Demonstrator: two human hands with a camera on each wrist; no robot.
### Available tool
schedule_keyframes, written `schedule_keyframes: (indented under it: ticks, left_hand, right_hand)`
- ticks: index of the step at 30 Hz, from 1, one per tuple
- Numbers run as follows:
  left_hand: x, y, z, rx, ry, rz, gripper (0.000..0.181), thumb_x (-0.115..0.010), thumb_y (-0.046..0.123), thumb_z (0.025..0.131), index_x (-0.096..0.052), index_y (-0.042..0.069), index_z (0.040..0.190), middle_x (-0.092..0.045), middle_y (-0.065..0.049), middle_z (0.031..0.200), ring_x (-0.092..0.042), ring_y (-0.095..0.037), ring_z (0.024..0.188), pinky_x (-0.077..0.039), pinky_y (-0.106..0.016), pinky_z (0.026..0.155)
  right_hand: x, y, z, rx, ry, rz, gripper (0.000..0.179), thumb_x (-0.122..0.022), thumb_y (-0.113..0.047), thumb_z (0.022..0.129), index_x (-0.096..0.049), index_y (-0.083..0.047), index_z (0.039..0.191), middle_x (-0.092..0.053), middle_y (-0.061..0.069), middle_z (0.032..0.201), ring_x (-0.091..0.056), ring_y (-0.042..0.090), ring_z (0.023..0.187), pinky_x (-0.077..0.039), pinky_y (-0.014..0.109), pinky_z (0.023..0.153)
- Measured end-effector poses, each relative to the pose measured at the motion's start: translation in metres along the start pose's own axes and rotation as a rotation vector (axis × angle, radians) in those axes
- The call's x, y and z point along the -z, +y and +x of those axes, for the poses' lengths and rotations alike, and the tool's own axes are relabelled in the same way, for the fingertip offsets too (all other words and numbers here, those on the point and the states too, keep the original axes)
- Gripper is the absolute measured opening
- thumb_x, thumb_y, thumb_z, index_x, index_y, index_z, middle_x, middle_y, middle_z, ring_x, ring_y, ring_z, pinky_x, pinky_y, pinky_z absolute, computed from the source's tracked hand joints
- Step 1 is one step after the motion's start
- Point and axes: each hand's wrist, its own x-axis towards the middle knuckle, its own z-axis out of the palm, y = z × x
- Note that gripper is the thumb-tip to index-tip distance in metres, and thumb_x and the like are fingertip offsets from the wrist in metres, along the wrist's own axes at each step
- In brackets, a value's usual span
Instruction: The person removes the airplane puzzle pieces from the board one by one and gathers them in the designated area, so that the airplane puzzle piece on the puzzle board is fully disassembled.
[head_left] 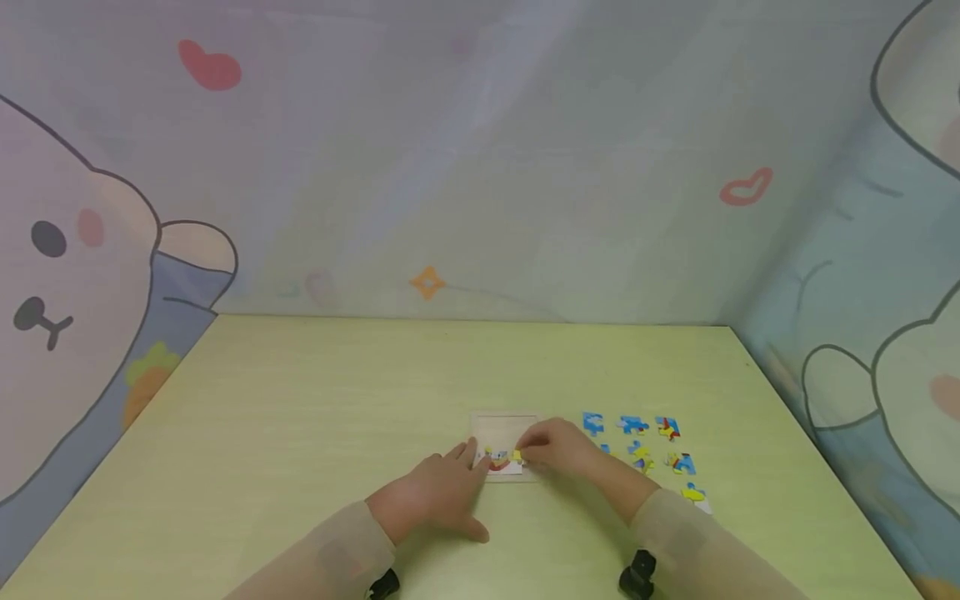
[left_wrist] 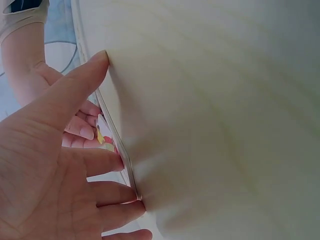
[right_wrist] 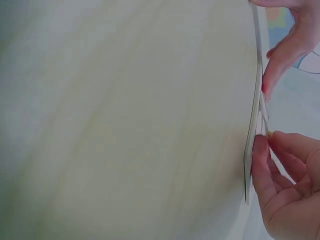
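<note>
A small pale puzzle board [head_left: 506, 427] lies on the table, with joined jigsaw pieces [head_left: 507, 469] along its lower part. Fingers straight and spread, my left hand [head_left: 442, 490] rests on the board's left side. On the opposite side, my right hand [head_left: 561, 446] pinches a puzzle piece with yellow on it [head_left: 517, 456] between thumb and fingers, at the right end of the joined pieces. The left wrist view shows the board's raised edge beside my left fingertips. How far the piece sits in the row is hidden by my fingers.
Several loose jigsaw pieces, among them a blue one [head_left: 592, 423], a blue-and-red one [head_left: 667, 427] and a yellow one [head_left: 693, 494], lie right of the board on the light wooden table [head_left: 315, 400]. A printed cloth backdrop [head_left: 480, 167] stands behind the table.
</note>
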Motion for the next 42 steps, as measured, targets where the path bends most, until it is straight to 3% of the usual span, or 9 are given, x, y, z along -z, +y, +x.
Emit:
schedule_keyframes:
  ticks: [14, 20, 42]
  left_hand:
    - [0.002, 0.003, -0.001, 0.014, -0.012, 0.023, 0.098, -0.066, 0.065, 0.070, -0.036, 0.009, 0.144, -0.026, -0.019, 0.149, -0.029, -0.030, 0.135, -0.035, -0.047, 0.099]
    - [0.001, 0.004, 0.000, 0.019, -0.009, 0.029, 0.097, -0.066, 0.065, 0.070, -0.036, 0.009, 0.143, -0.027, -0.018, 0.149, -0.029, -0.029, 0.135, -0.036, -0.046, 0.099]
    - [0.003, 0.004, -0.003, 0.008, 0.005, 0.023, 0.097, -0.066, 0.065, 0.071, -0.036, 0.009, 0.144, -0.026, -0.018, 0.149, -0.028, -0.029, 0.135, -0.036, -0.046, 0.099]
  right_hand:
    - [0.002, 0.018, 0.000, 0.037, -0.004, 0.108, 0.011, -0.063, -0.007, 0.087, -0.070, -0.004, 0.094, -0.067, 0.001, 0.086, -0.059, 0.011, 0.073, -0.048, 0.029, 0.070]
    - [0.012, 0.023, -0.010, 0.024, 0.002, 0.193, 0.012, -0.063, -0.007, 0.087, -0.069, -0.002, 0.096, -0.066, 0.005, 0.090, -0.060, 0.014, 0.075, -0.051, 0.029, 0.069]
    - [0.044, 0.046, -0.043, -0.001, 0.022, 0.303, 0.019, -0.064, -0.010, 0.087, -0.067, 0.004, 0.100, -0.066, 0.009, 0.094, -0.063, 0.018, 0.081, -0.053, 0.031, 0.072]
